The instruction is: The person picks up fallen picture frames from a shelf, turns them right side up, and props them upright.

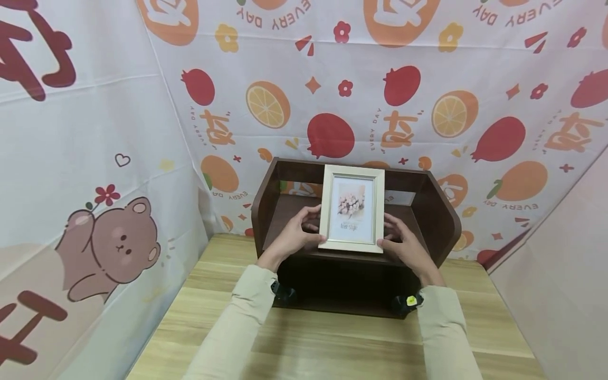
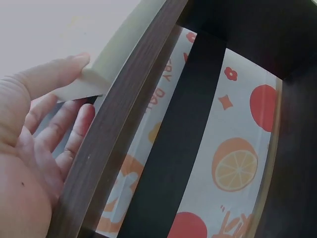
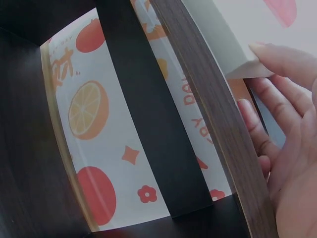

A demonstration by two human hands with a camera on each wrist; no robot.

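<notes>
A cream picture frame [image 1: 355,211] holding a flower print leans back slightly on the upper level of a dark brown wooden shelf [image 1: 444,221]. My left hand [image 1: 295,235] pinches its lower left edge, thumb on the front and fingers behind. At the lower right edge, my right hand [image 1: 410,245] holds it the same way. In the left wrist view, the left thumb [image 2: 64,72] presses the frame's corner [image 2: 101,74] beside the shelf board's edge. The right wrist view shows the opposite corner [image 3: 237,62] under the right thumb [image 3: 282,59]. Whether the frame bears on the board is unclear.
The shelf stands on a light wood-grain table [image 1: 332,345], with an open dark compartment [image 1: 342,282] below the upper board. Behind it hangs a fruit-print cloth [image 1: 294,63]. A bear-print cloth [image 1: 119,243] covers the left side, and a pale panel [image 1: 565,264] borders the right.
</notes>
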